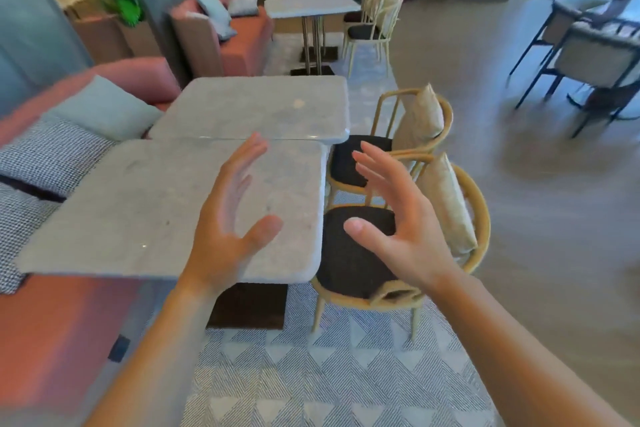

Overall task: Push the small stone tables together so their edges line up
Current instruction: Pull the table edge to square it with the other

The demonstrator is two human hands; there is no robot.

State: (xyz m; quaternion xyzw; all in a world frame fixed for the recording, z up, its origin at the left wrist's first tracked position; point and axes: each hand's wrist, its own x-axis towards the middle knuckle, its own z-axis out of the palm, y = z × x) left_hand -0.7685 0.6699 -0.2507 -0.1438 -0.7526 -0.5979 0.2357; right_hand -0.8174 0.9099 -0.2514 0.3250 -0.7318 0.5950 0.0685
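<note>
Your left hand (225,236) is over the right part of the near stone table (138,211), its fingers (249,156) straight, spread wide and gripping nothing. Your right hand (398,229) is raised above the near chair (353,253), just off that table's right edge, its fingers also wide and holding nothing. The far stone table (256,107) meets the near one along a thin seam, but its right edge juts further right. A beige cushion (446,204) leans in the near chair.
</note>
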